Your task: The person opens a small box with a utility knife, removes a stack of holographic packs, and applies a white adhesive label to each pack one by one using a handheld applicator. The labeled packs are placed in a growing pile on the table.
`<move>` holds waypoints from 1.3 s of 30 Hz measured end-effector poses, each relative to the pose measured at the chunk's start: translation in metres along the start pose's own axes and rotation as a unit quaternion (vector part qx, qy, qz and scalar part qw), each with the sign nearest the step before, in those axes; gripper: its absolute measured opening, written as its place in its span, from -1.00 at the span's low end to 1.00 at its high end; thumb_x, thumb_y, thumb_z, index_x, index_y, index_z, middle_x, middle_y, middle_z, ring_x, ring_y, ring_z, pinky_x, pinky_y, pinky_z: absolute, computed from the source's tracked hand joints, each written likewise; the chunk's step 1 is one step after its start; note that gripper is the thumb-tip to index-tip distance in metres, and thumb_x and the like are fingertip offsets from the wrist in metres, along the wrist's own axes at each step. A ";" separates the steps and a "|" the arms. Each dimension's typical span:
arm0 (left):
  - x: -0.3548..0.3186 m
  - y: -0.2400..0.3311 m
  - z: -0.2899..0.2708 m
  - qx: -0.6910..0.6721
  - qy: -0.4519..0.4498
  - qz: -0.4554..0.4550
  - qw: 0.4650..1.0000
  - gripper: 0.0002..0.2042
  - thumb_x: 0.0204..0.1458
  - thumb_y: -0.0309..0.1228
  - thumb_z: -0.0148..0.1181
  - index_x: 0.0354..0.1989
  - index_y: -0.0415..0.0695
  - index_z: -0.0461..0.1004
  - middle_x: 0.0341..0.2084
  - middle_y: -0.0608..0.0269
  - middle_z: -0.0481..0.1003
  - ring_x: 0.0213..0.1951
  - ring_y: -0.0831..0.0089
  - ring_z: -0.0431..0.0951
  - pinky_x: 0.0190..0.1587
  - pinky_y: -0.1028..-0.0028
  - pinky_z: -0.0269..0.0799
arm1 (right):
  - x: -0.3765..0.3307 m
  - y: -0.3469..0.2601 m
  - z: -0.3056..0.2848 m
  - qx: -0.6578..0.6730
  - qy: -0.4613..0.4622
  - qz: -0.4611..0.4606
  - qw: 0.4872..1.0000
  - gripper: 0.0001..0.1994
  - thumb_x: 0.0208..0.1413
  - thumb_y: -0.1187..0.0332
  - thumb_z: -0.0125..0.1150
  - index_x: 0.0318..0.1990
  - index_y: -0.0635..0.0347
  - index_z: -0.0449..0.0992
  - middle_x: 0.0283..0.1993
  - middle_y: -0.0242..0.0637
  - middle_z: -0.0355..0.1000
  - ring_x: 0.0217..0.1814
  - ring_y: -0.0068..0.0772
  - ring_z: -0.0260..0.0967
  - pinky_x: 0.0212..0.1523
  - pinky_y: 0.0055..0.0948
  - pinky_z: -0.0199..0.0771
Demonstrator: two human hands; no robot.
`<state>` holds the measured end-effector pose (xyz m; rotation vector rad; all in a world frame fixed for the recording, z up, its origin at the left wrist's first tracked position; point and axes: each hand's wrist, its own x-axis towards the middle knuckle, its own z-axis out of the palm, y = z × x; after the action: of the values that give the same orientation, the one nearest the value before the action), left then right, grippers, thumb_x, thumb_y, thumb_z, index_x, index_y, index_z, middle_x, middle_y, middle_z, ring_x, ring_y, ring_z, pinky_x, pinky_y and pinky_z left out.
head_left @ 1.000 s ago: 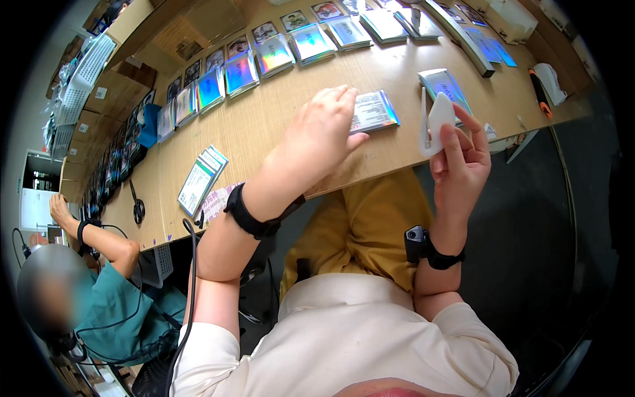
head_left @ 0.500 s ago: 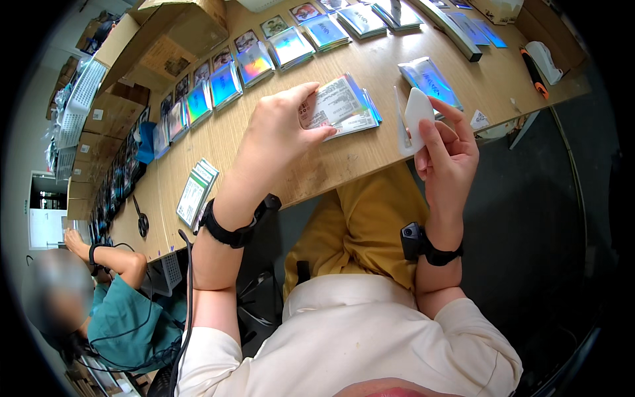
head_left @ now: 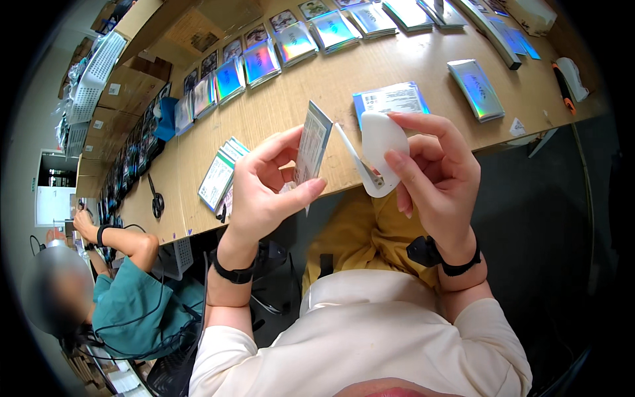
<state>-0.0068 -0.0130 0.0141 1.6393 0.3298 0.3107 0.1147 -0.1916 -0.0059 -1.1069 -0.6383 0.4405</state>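
My left hand (head_left: 264, 178) pinches a flat card packet (head_left: 312, 142) between thumb and fingers, holding it upright and edge-on above the table's front edge. My right hand (head_left: 436, 165) grips a white plastic slit cutter (head_left: 385, 142), with a small metal blade showing in the notch at its lower end. The cutter's thin arm points toward the packet; a narrow gap seems to part them. Behind my right hand lies a small stack of blue-edged packets (head_left: 395, 98). A silvery stack of packets (head_left: 476, 89) rests farther right.
Shiny packet stacks (head_left: 260, 63) line the table (head_left: 291, 92), with picture cards behind. White-green packets (head_left: 217, 178) and black scissors (head_left: 156, 197) lie left. An orange-black utility knife (head_left: 564, 89) lies far right. A co-worker in a green shirt (head_left: 142, 301) sits at left.
My left hand has lifted a packet off the stack and turned it upright near the cutter. My right hand has brought the cutter slightly left and down. The view has shifted.
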 end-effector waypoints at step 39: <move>-0.023 -0.022 -0.029 0.062 0.112 0.113 0.985 -0.38 -0.26 -0.59 0.40 0.09 -0.40 0.36 -0.16 0.19 0.41 -0.12 0.50 0.49 -0.11 0.49 0.56 | 0.003 0.002 0.037 -0.086 -0.053 -0.024 0.995 -0.71 0.11 0.62 0.14 0.01 0.27 0.40 -0.50 -0.42 0.46 -0.64 -0.88 0.24 -0.70 -0.82 0.10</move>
<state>-0.0401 0.0066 -0.0055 1.7710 0.3384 0.6601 0.0923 -0.1639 0.0036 -1.2348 -0.8070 0.4108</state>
